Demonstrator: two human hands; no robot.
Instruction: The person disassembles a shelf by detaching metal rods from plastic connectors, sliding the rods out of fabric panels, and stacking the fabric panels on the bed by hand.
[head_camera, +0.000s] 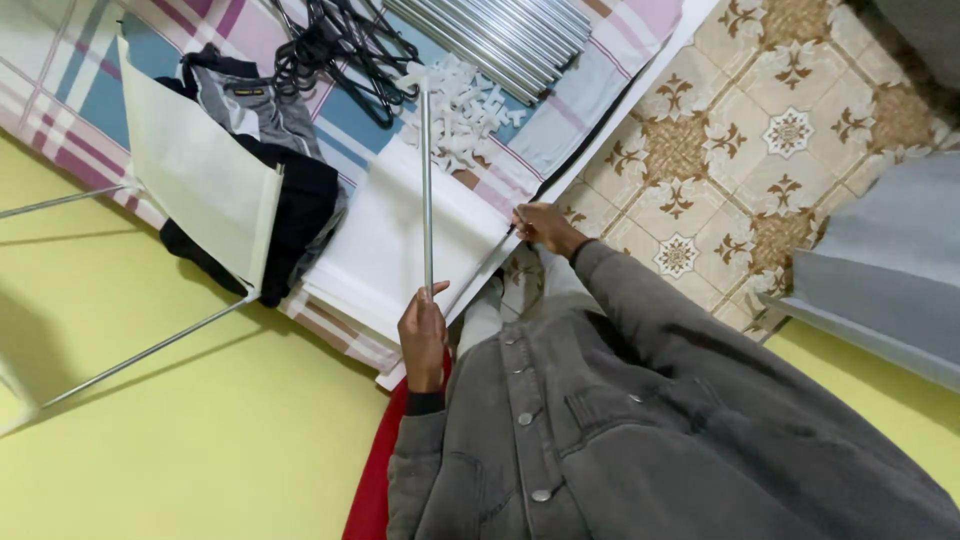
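My left hand (423, 338) is closed around the lower end of a thin metal rod (426, 190). The rod stands up across a stack of white fabric panels (375, 250) and carries a white plastic connector (419, 80) at its far end. My right hand (545, 228) grips the corner of the white panels, where a second thin rod (485, 268) runs along their edge. Both hands are close together in front of my grey buttoned jacket (620, 430).
A pile of white plastic connectors (468, 110), a bundle of metal tubes (500, 30) and black hangers (345, 45) lie on a plaid sheet (90, 80). Dark clothes (290, 190) sit under a white panel on a wire frame (195, 170). Patterned tile floor (760, 130) is at right.
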